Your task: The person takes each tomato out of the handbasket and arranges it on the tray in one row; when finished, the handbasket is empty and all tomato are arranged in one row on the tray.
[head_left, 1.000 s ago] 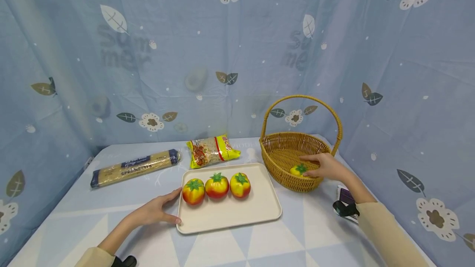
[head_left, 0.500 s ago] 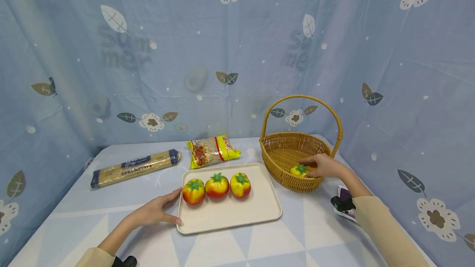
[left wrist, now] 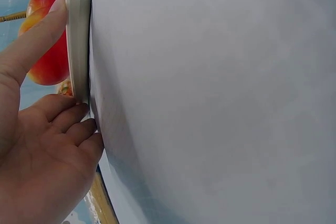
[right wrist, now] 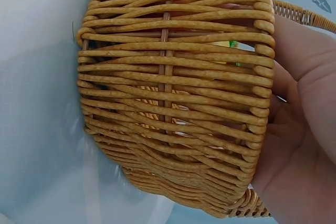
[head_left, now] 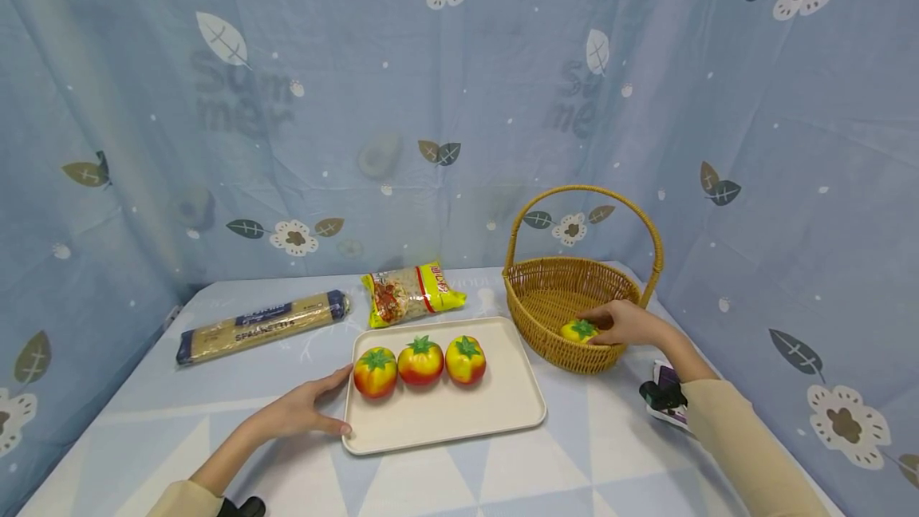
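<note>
A beige tray [head_left: 495, 405] holds three yellow-and-red tomatoes [head_left: 420, 361] with green leafy tops, lined up along its left and middle part. My left hand [head_left: 301, 409] rests at the tray's left edge, thumb and fingers spread apart; in the left wrist view its thumb [left wrist: 39, 38] lies against the rim. To the right, a wicker basket [head_left: 534, 325] with a tall handle stands on the table. My right hand [head_left: 628, 323] reaches over its near right rim and grips another tomato [head_left: 577, 331] inside. The right wrist view shows the basket wall hiding most of those fingers.
A spaghetti pack [head_left: 262, 327] lies at the back left. Behind the tray lies a yellow-ended food bag [head_left: 412, 294]. A purple-and-white packet [head_left: 666, 389] sits under the right forearm. A blue patterned curtain [head_left: 459, 102] borders the table at the back and sides.
My right hand's fingers have come down and closed around the tomato in the basket, and the right forearm has shifted slightly left. The left hand and tray stay put.
</note>
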The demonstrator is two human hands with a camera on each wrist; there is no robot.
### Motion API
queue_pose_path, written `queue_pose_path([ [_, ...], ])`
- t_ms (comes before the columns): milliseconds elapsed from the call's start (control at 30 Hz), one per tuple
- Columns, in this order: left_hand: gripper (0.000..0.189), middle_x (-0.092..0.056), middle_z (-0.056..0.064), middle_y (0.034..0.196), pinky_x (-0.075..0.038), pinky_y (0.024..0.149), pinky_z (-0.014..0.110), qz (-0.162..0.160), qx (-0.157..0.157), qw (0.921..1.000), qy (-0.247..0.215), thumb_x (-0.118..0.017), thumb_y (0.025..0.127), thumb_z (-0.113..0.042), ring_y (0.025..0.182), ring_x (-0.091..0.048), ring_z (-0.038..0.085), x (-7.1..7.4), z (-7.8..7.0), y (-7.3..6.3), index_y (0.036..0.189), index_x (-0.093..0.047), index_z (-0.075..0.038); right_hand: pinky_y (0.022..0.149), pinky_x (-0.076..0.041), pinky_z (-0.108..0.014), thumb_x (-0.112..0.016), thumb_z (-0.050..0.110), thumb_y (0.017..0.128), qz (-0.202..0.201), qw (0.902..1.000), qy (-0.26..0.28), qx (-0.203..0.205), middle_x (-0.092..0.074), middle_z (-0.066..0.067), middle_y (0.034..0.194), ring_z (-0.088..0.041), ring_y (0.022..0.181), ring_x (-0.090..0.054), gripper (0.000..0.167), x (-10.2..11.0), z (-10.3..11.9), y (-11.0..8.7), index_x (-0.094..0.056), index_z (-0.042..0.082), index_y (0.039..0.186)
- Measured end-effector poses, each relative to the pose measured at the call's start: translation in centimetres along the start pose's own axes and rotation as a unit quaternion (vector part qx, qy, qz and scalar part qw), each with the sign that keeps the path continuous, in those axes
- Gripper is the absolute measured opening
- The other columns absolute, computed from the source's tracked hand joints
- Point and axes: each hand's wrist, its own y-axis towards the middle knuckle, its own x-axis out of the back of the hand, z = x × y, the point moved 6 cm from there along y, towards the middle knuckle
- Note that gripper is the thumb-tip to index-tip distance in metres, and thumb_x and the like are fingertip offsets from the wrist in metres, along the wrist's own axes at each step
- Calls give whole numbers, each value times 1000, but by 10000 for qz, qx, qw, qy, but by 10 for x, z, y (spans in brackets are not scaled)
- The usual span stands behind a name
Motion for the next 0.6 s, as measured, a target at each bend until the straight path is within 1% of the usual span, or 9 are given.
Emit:
queue_pose_path([
  [200,102,-23,32,151,-18,109,66,2,10,10000,8,-83,75,-31,136,-20,52,0,1,0,149,-23,7,83,-56,-42,-73,24,87,-106,9999,62,-11,-66,-21,117,-34,104,-65,52,1,-1,-1,-59,-7,127],
  [367,101,-24,32,150,-20,108,66,2,-32,10000,-6,-83,75,-31,136,-21,52,0,2,0,149,-24,6,85,-56,-44,-75,30,85,-342,9992,46,-212,-66,-20,116,-33,103,-65,55,5,-1,-3,-61,-5,126],
  [433,102,-24,32,150,-20,108,65,-3,-23,10000,-13,-83,75,-31,136,-21,52,0,2,0,149,-24,6,83,-56,-42,-75,33,84,-439,9985,10,-330,-67,-19,116,-29,99,-66,58,7,-1,-4,-61,-4,126],
  [500,101,-23,33,150,-20,108,66,13,-28,10000,5,-83,76,-30,136,-21,53,0,0,0,149,-23,7,78,-57,-38,-76,33,84,-510,9978,-15,-423,-67,-19,116,-23,93,-65,60,10,1,-5,-60,-5,127],
  [600,101,-24,32,150,-19,109,65,-1,10,10000,5,-83,76,-30,136,-21,52,0,1,0,149,-24,6,71,-53,-30,-76,34,83,-654,9963,-45,-554,-68,-17,115,-16,87,-61,63,14,2,-7,-59,-4,129],
])
